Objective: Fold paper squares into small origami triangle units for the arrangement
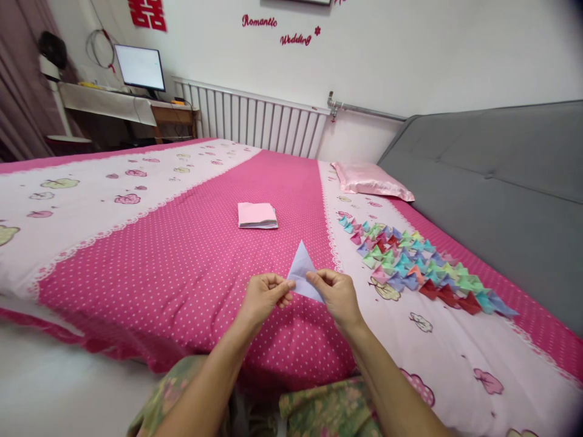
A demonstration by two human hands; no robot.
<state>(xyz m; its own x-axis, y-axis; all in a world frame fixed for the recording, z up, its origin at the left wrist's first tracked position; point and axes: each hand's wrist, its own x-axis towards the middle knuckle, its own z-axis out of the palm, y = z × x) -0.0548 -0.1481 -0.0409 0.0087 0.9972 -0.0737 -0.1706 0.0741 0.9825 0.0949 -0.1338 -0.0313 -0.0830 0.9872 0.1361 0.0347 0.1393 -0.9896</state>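
Observation:
A pale lavender sheet of origami paper (301, 267), folded to a triangle with its point upward, is held just above the near edge of the bed. My left hand (268, 292) pinches its left lower side between thumb and fingers. On the right side, my right hand (336, 292) grips it with the thumb on top and the fingers hidden behind. Beyond my hands a stack of square paper (257, 213), pink on top, lies on the bedspread. Rows of small folded paper boats (410, 261) in many colours stand to the right.
The bed's dotted pink bedspread (182, 255) spreads out before me. A pink pillow (371, 180) rests by the grey headboard (492, 188). Along the wall runs a white radiator (255, 115). At the far left a desk (109, 106) carries a lit monitor (139, 68).

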